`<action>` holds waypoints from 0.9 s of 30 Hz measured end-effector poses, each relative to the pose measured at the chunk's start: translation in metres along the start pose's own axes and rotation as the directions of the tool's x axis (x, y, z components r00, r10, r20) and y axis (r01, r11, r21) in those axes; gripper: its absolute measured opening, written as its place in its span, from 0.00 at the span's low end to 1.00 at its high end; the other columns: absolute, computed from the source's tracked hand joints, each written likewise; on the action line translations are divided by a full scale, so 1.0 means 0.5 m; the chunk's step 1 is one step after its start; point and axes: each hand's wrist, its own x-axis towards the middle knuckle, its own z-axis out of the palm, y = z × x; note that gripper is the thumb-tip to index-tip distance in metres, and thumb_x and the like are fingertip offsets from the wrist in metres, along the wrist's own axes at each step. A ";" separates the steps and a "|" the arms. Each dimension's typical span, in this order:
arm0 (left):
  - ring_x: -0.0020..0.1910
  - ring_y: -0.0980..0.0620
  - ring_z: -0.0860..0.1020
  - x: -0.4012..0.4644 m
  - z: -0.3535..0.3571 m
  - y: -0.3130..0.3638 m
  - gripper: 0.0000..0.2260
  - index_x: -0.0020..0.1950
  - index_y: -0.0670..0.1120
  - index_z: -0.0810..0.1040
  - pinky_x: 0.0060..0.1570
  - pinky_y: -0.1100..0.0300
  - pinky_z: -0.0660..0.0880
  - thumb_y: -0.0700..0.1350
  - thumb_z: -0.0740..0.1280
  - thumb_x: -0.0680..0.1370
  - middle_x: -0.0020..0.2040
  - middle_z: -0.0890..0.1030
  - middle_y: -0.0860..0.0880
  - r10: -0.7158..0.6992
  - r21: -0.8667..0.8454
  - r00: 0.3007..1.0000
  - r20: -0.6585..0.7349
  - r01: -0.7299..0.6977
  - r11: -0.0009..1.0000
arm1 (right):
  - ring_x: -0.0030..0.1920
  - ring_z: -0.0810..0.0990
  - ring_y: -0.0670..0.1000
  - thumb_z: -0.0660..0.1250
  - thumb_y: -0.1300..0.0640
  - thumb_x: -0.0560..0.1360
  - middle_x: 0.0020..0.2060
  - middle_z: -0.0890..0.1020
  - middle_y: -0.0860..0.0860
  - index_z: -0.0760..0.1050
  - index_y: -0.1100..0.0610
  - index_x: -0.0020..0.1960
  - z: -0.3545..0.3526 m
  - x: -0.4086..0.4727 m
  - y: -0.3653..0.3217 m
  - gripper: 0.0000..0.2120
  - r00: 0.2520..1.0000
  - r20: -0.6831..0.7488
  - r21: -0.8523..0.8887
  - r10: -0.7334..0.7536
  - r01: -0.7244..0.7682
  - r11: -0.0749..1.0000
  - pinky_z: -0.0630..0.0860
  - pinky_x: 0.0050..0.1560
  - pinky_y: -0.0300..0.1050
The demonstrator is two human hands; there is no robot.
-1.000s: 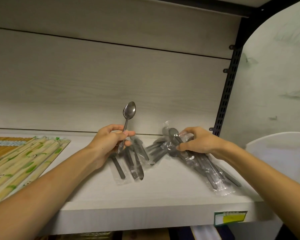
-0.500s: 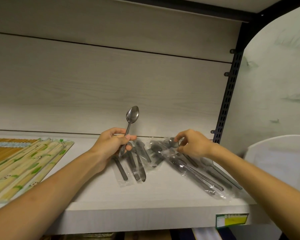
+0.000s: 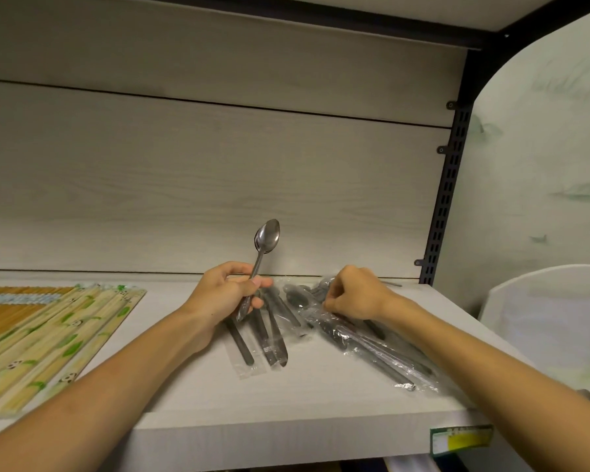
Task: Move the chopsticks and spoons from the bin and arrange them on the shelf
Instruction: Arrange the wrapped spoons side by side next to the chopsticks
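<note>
While the left hand [image 3: 229, 294] grips a bare spoon [image 3: 264, 253] upright by its handle, the right hand [image 3: 355, 294] pinches the clear wrap of a pile of bagged spoons [image 3: 365, 338] on the shelf [image 3: 286, 396]. More wrapped spoons [image 3: 266, 338] lie between the hands (just beside the left palm). Chopstick packs [image 3: 48, 335] fill the left end, well apart. Bare board runs along the front edge; a price tag [image 3: 462, 439] hangs there.

Silver spoon [image 3: 267, 237] — green-leaf, panda-print chopstick sleeves [image 3: 58, 342]
</note>
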 end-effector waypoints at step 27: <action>0.35 0.51 0.80 -0.015 0.008 0.010 0.12 0.56 0.41 0.75 0.27 0.65 0.72 0.37 0.72 0.74 0.52 0.83 0.38 0.002 -0.054 0.999 0.045 0.000 0.999 | 0.35 0.76 0.50 0.61 0.61 0.75 0.34 0.79 0.50 0.77 0.56 0.42 -0.009 0.020 0.007 0.07 0.961 -0.234 0.364 0.148 -0.055 0.930 0.70 0.33 0.39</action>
